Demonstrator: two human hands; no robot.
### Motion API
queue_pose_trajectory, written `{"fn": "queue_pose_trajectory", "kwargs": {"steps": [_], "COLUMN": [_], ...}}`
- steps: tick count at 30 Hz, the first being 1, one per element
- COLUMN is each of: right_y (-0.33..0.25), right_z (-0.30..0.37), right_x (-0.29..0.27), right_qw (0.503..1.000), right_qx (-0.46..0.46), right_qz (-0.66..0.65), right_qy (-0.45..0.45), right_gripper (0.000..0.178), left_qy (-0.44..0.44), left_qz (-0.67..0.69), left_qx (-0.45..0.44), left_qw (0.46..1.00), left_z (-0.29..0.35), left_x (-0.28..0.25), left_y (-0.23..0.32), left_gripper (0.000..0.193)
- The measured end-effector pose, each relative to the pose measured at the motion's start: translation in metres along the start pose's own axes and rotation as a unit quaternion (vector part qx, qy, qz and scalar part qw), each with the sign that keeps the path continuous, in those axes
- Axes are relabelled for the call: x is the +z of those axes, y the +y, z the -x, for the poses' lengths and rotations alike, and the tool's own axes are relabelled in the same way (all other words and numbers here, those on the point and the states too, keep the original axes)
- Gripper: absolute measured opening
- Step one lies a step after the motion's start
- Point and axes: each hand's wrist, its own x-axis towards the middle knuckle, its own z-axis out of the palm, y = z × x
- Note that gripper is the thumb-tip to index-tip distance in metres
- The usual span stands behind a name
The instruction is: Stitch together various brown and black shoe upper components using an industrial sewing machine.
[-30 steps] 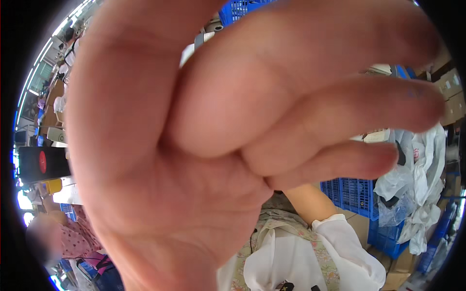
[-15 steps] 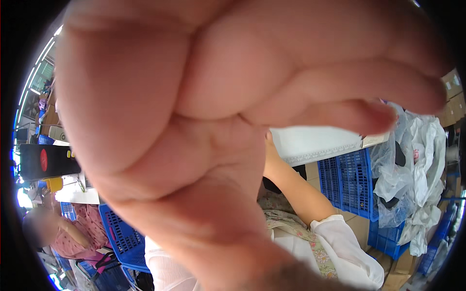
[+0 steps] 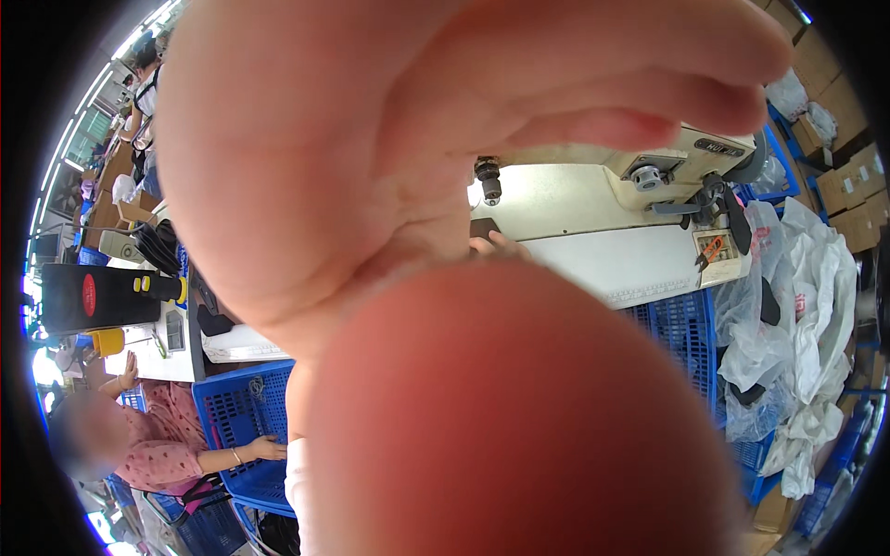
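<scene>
My left hand (image 3: 306, 167) is raised right in front of the camera, palm facing it, and covers much of the view. Its fingers reach to the upper right, and a blurred reddish thumb bulges across the lower middle, apart from them. Nothing shows between them. Behind it, a few fingertips of my right hand (image 3: 501, 245) show on the sewing machine's bed, touching or just beside a dark brown flat piece (image 3: 484, 228). The rest of that hand is hidden. The cream sewing machine (image 3: 547, 195) stands beyond, its needle area partly covered by my left hand.
Small orange-handled snips (image 3: 712, 248) lie at the table's right end. A blue crate (image 3: 681, 324) and white plastic bags (image 3: 807, 296) stand at the right. To the left, a seated co-worker in pink (image 3: 171, 426) rests a hand on another blue crate (image 3: 250, 398). Cardboard boxes (image 3: 848, 185) are stacked far right.
The view has shifted, bringing the sewing machine into sight. My left thumb has swung across the lower middle and hides my right forearm. The co-worker's hand now reaches the crate.
</scene>
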Motion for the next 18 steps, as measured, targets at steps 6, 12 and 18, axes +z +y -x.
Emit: {"fn": "queue_pose_trajectory", "kwargs": {"steps": [6,12,18], "right_y": [0.000,-0.005,-0.005], "right_z": [0.001,-0.006,-0.004], "right_x": [0.014,-0.005,-0.004], "right_qw": [0.999,1.000,1.000], "right_qx": [-0.013,-0.003,0.000], "right_qz": [0.007,-0.008,-0.024], "right_qy": [0.042,-0.009,0.007], "right_gripper": [0.037,0.038,0.034], "left_qy": [-0.031,0.111,-0.083], "left_qz": [-0.023,-0.109,-0.350], "left_qx": [0.052,-0.223,-0.540], "left_qw": [0.998,0.962,0.761], "left_z": [0.011,0.046,0.152], "left_x": [-0.071,-0.048,-0.059], "left_y": [-0.014,0.021,-0.016], "left_gripper": [0.053,0.024,0.026]}}
